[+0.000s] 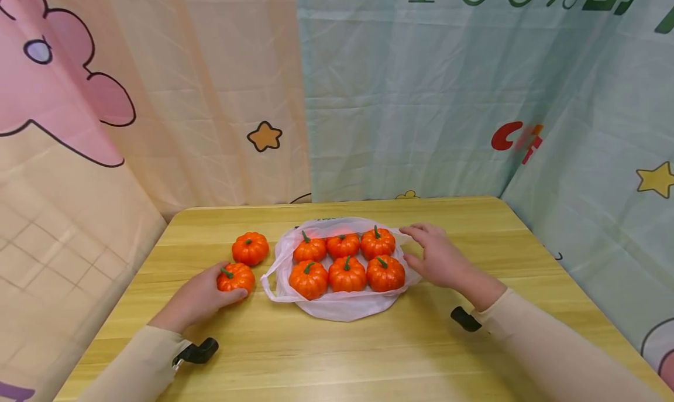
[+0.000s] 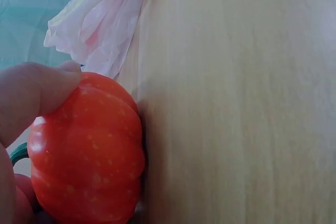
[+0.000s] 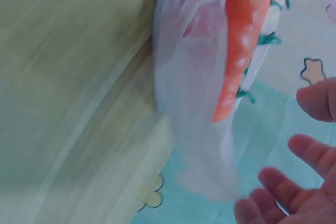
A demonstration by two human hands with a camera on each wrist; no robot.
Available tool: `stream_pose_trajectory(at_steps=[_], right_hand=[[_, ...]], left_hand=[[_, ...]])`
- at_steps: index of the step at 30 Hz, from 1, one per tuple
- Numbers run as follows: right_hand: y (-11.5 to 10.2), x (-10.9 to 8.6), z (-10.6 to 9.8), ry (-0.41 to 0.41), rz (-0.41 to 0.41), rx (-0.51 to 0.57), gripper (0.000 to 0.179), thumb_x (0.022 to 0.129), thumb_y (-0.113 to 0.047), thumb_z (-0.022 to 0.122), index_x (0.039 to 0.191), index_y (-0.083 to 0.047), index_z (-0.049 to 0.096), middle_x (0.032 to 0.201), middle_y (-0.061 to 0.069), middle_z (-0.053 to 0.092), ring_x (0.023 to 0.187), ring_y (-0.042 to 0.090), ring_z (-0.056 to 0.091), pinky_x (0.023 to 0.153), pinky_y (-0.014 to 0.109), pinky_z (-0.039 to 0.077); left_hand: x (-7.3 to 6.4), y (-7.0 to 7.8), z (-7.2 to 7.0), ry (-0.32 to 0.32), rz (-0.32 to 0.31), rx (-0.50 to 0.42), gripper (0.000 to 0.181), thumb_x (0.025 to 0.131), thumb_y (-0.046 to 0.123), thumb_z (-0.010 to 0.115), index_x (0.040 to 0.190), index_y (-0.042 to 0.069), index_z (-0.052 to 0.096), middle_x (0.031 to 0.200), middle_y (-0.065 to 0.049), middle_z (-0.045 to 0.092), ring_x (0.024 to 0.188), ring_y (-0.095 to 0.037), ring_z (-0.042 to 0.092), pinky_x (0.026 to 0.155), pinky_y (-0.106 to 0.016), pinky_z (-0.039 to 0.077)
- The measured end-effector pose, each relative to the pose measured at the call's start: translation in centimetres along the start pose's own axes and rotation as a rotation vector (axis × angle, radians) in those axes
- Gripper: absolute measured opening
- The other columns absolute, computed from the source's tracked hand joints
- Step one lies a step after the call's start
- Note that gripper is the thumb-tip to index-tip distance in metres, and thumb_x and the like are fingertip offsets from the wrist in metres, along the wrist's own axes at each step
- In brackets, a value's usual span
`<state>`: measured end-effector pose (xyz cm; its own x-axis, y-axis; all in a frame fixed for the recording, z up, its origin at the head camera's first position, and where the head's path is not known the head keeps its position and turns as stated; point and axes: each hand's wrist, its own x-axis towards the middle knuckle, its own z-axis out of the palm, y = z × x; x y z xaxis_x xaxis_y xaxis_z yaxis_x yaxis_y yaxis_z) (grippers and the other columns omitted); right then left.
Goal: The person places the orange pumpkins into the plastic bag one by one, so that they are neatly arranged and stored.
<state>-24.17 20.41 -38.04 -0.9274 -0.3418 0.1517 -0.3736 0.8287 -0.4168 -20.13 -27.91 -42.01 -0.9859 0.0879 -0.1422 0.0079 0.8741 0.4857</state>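
My left hand holds a small orange pumpkin with a green stem, thumb on its near side and fingers round the far left. In the left wrist view the thumb lies against the ribbed pumpkin, which sits at the wood surface. Just behind it is another pumpkin. A thin white plastic bag lies wide open mid-table, with several pumpkins in two rows inside. Beside the bag's right rim is my right hand, fingers spread and holding nothing; the right wrist view shows its fingertips apart from the bag.
The wooden table has its far edge near a printed curtain. More curtain hangs along the left and right sides. A dark strap end sticks out at the left cuff, and another at the right.
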Motion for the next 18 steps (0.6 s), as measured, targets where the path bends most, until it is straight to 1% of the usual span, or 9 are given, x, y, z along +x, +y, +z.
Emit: stream_pose_trajectory(at_steps=[2,6,10,13,14,16,17,18], right_hand=[[0.6,0.1,0.0,0.037,0.015,0.019,0.057,0.098,-0.016,0.071,0.151,-0.004,0.054,0.153,0.029,0.047,0.139,0.055,0.040,0.109,0.070,0.047],[1.5,0.3,-0.3,0.047,0.055,0.044,0.061,0.100,-0.020,0.069,0.157,-0.007,0.048,0.158,0.030,0.041,0.142,0.056,0.035,0.112,0.073,0.041],[2.1,0.4,-0.4,0.023,0.081,0.052,0.064,0.102,-0.023,0.067,0.159,-0.009,0.045,0.160,0.031,0.038,0.143,0.056,0.034,0.113,0.074,0.039],[2.7,0.5,-0.2,-0.017,0.088,0.059,0.066,0.103,-0.026,0.066,0.162,-0.010,0.042,0.161,0.033,0.037,0.144,0.058,0.036,0.113,0.075,0.039],[2.9,0.5,-0.1,-0.035,0.088,0.061,0.067,0.103,-0.027,0.066,0.162,-0.010,0.040,0.160,0.034,0.037,0.143,0.058,0.038,0.113,0.075,0.040],[3.4,0.7,0.2,-0.078,0.087,0.058,0.069,0.104,-0.028,0.065,0.164,-0.010,0.037,0.158,0.035,0.039,0.137,0.055,0.047,0.111,0.071,0.044],[3.6,0.7,0.3,-0.099,0.086,0.058,0.070,0.104,-0.029,0.065,0.165,-0.009,0.035,0.155,0.035,0.042,0.130,0.051,0.054,0.110,0.068,0.048],[3.8,0.8,0.5,-0.125,0.090,0.066,0.072,0.104,-0.029,0.065,0.166,-0.010,0.033,0.148,0.035,0.048,0.118,0.047,0.061,0.105,0.063,0.053]], left_hand=[[0.0,0.0,0.0,0.000,-0.009,-0.005,0.102,0.090,0.058,0.075,0.154,-0.013,0.038,0.146,-0.035,0.055,0.126,-0.049,0.059,0.108,-0.064,0.048],[0.0,0.0,0.1,0.000,-0.015,-0.004,0.102,0.090,0.058,0.075,0.154,-0.013,0.038,0.146,-0.035,0.055,0.125,-0.048,0.059,0.107,-0.064,0.048],[0.0,0.1,0.2,0.004,-0.010,-0.007,0.101,0.090,0.056,0.076,0.154,-0.013,0.039,0.146,-0.035,0.056,0.124,-0.048,0.060,0.106,-0.064,0.049],[0.0,0.2,0.2,0.006,-0.009,-0.012,0.100,0.090,0.056,0.076,0.154,-0.013,0.039,0.146,-0.034,0.056,0.124,-0.048,0.060,0.106,-0.063,0.049],[0.0,0.2,0.2,0.006,-0.010,-0.013,0.100,0.090,0.056,0.075,0.154,-0.013,0.039,0.145,-0.034,0.056,0.124,-0.048,0.060,0.106,-0.063,0.049],[0.0,0.2,0.2,0.006,-0.013,-0.014,0.100,0.090,0.056,0.075,0.154,-0.012,0.039,0.146,-0.034,0.056,0.124,-0.048,0.060,0.106,-0.063,0.049],[0.0,0.2,0.3,0.006,-0.015,-0.013,0.100,0.090,0.056,0.075,0.154,-0.012,0.039,0.146,-0.034,0.056,0.124,-0.048,0.060,0.106,-0.064,0.049],[0.0,0.2,0.3,0.006,-0.016,-0.014,0.100,0.090,0.056,0.075,0.154,-0.012,0.039,0.146,-0.034,0.056,0.124,-0.048,0.060,0.106,-0.064,0.049]])
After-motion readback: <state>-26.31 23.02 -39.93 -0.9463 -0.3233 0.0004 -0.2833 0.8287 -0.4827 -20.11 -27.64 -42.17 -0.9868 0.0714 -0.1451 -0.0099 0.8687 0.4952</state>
